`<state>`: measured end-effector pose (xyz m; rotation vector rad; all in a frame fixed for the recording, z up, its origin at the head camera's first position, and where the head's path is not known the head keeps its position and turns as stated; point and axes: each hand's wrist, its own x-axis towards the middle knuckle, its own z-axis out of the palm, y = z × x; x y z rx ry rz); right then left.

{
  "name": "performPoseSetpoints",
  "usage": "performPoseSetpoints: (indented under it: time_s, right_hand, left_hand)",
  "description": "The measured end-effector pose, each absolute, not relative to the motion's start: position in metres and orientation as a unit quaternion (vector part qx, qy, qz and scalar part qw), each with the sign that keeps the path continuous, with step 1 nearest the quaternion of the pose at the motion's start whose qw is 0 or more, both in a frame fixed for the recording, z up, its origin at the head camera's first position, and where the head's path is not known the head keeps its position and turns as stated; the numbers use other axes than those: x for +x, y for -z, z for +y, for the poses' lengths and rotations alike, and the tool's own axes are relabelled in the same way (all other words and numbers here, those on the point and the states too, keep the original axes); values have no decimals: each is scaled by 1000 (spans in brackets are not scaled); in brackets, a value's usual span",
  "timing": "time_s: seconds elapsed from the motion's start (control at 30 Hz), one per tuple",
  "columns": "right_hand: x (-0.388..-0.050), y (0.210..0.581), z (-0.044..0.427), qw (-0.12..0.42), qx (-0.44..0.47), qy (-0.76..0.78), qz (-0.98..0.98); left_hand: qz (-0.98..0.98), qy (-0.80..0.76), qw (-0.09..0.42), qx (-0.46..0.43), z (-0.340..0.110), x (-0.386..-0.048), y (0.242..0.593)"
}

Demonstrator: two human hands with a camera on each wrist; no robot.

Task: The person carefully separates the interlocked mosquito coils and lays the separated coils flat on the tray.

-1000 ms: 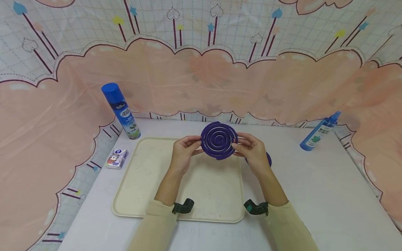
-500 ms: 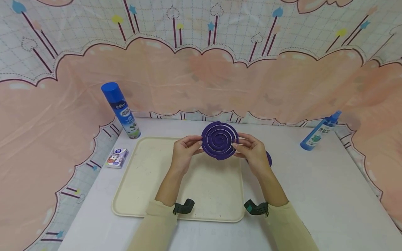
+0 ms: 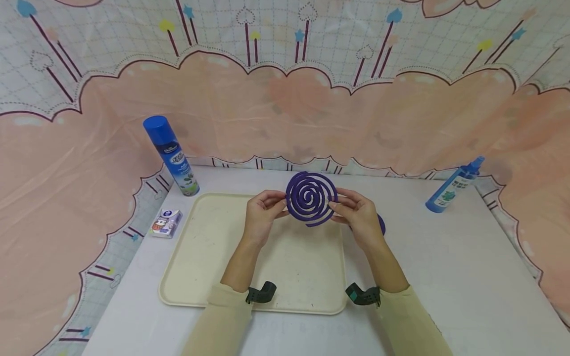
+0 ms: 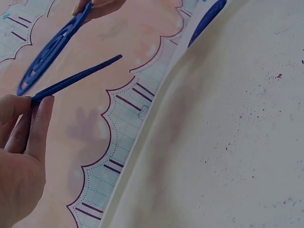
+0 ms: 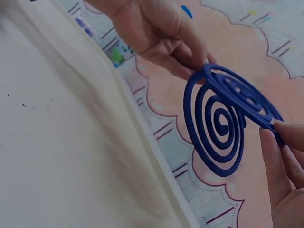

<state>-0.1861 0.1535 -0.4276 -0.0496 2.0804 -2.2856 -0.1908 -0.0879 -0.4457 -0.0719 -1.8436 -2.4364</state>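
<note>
Two dark blue mosquito coils are held up over the far right of the tray; in the head view they overlap as one spiral. My left hand pinches the left edge, and my right hand pinches the right edge. Seen from the right wrist, one coil slants away from the other coil, with a wedge-shaped gap between them. They come close together near the left fingertips. Whether they touch there I cannot tell. Part of another blue coil shows on the table behind my right hand.
Beneath the hands lies a cream tray with small dark crumbs. A blue spray can and a small purple-and-white packet stand to its left. At the far right is a blue spray bottle. Patterned cloth hangs behind the white table.
The coils' spirals lined up closely half a second ago; now they are tilted apart and their rings cross. Both hands stay in almost the same place.
</note>
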Motion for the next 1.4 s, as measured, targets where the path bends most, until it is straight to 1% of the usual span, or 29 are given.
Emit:
performPoseSetpoints:
  time_s: [0.23,0.57,0.87,1.07,1.27,1.4]
  right_hand:
    - [-185,427,154,13,-27,748,663]
    - [-186,427,156,9,-19,752,659]
    - [-186,429,161,13,-1,743,670]
    - [-190,439,166,31,17,729,684]
    - [-198,456,169,68,34,707,703]
    - [-203,467,171,90,26,690,718]
  left_hand:
    - [-600,798,46,-16,-89,-191,445]
    - [-615,787,43,-11,-93,-189,442]
    - [-650,758,39,22,-106,-189,441]
    - [-672,738,37,47,-123,-190,445]
    - [-689,719,26,89,-144,-190,454]
    - [-712,693,12,108,-162,-189,458]
